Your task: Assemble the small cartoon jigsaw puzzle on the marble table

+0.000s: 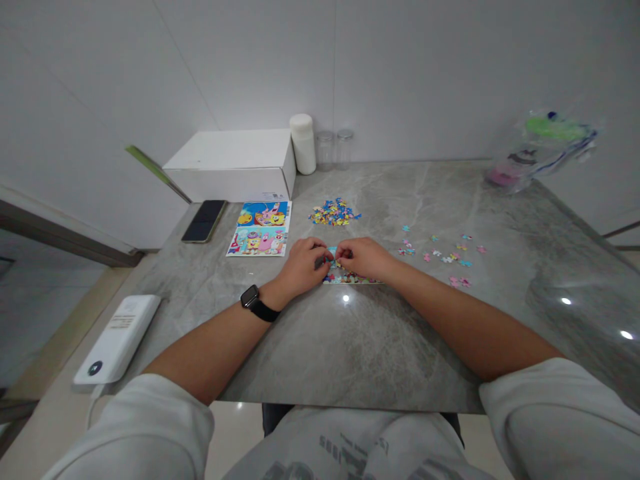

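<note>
A partly covered jigsaw puzzle (pixel 350 277) lies on the grey table, close in front of me. At its left edge rests my left hand (pixel 305 265), fingers curled down onto the puzzle. My right hand (pixel 366 257) reaches over the top of it, thumb and fingertips pinched together; whatever sits between them is too small to make out. Beyond the hands is a heap of loose puzzle pieces (pixel 334 212). More pieces (pixel 447 260) are scattered to the right. A printed picture sheet (pixel 263 230) with cartoon figures lies to the left.
Along the wall stand a white box (pixel 230 175), a white bottle (pixel 303 145) and two clear glasses (pixel 325 150). A phone (pixel 205 221) and a white power bank (pixel 119 340) lie on the left. A plastic bag (pixel 540 153) sits at the back right corner.
</note>
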The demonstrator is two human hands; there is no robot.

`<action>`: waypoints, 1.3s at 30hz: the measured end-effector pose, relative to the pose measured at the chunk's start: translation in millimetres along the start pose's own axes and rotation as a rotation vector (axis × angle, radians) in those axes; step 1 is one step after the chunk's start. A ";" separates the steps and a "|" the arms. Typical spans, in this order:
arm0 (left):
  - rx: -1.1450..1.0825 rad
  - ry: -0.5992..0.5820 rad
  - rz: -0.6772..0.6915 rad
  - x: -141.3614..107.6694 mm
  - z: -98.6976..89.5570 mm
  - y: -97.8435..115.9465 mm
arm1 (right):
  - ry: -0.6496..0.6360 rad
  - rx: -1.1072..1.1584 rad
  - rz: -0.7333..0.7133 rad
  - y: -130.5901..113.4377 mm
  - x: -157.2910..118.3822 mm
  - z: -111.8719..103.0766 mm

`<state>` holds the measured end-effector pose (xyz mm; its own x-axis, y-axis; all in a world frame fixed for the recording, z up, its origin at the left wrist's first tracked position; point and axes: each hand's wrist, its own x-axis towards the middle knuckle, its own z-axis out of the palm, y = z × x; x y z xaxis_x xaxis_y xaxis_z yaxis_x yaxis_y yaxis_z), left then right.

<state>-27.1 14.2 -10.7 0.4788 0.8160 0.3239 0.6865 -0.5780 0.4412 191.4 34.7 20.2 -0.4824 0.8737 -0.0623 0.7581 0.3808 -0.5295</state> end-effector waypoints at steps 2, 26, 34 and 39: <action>0.004 -0.001 0.001 0.3 0.2 -0.4 | 0.005 -0.004 -0.001 -0.2 0.3 0.2; -0.004 -0.016 -0.017 1.1 -1.9 1.8 | -0.089 0.202 -0.047 2.0 -1.6 -18.8; -0.005 -0.029 -0.020 1.4 -1.8 1.3 | -0.188 0.165 -0.167 2.4 -4.3 -25.6; 0.006 -0.034 -0.018 0.7 0.0 -0.5 | -0.205 0.180 -0.163 -2.3 -5.7 -23.6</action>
<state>-27.1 15.1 -10.7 0.4850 0.8260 0.2871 0.6981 -0.5635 0.4417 202.8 36.0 41.8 -0.6833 0.7194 -0.1245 0.5826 0.4345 -0.6868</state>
